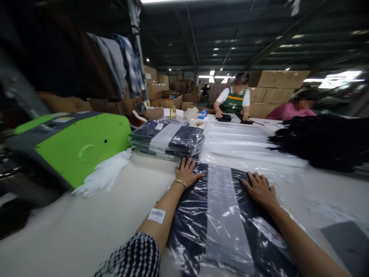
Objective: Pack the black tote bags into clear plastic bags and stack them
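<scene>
A dark folded garment in a clear plastic bag (191,215) lies flat in front of me, a pale translucent band running down its middle. My left hand (187,173) rests on its far left corner, fingers spread. On the far right corner my right hand (261,188) presses down, its fingers also apart. Neither hand grips anything. A white barcode sticker (156,215) is stuck on my left forearm. Just beyond the bag sits a stack of similar bagged dark garments (170,136) with small labels.
A green and grey machine (83,150) stands at left, white gloves (105,173) beside it. Clear plastic bags (239,142) lie beyond my right hand, a black fabric pile (325,140) at right. Two people work across the table. Clothes (109,57) hang at upper left.
</scene>
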Action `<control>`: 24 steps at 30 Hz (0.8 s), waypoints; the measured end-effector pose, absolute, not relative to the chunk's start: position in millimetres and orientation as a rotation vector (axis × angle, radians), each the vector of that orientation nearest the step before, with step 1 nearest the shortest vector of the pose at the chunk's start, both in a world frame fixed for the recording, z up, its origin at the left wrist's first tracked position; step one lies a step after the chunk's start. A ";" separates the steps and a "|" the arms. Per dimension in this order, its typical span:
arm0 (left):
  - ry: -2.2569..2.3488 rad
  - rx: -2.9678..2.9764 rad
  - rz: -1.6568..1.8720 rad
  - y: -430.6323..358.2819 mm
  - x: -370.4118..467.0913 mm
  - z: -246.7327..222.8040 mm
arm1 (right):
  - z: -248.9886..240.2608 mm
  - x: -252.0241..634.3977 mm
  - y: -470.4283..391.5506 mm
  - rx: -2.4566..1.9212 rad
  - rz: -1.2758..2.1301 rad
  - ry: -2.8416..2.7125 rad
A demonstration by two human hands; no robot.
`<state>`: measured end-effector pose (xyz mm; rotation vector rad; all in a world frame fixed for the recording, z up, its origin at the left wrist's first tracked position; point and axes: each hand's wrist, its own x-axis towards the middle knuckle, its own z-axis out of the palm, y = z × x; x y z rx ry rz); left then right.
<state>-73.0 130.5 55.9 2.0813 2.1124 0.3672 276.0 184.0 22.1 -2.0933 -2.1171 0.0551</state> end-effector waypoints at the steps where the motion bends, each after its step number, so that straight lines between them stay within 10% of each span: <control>1: 2.133 2.070 0.356 130.5 -71.4 54.5 | 23.1 278.0 189.0 -2.084 0.061 -2.125; 7: 2.279 2.150 0.372 126.3 -64.9 39.5 | 99.3 204.8 147.5 -1.541 0.127 -2.086; 13: 2.265 2.143 0.356 126.2 -64.4 40.8 | 165.2 50.1 17.7 -0.675 1.139 -2.423; 24: 2.188 2.133 0.512 121.4 -68.6 42.5 | 145.8 17.7 2.5 -0.839 1.829 -2.132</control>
